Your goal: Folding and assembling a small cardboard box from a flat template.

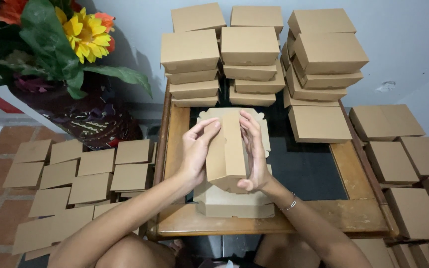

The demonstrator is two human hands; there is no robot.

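Over the wooden table [353, 173], both hands' fingers [205, 130] clasp an upright, half-folded cardboard box [227, 149].

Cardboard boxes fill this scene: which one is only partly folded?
The box held between the left hand and right hand; its flaps stand open, the stacked ones are closed.

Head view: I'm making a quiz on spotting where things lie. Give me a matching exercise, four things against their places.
Things:
1. half-folded cardboard piece
2. stacks of closed boxes
3. flat cardboard sheets
4. flowers

Places:
A. on the tiled floor, to the left of the table
B. at the far end of the table, by the wall
C. upper left corner, above a dark vase
D. between the left hand and right hand

Pairs: 1-D, 2-B, 3-A, 4-C
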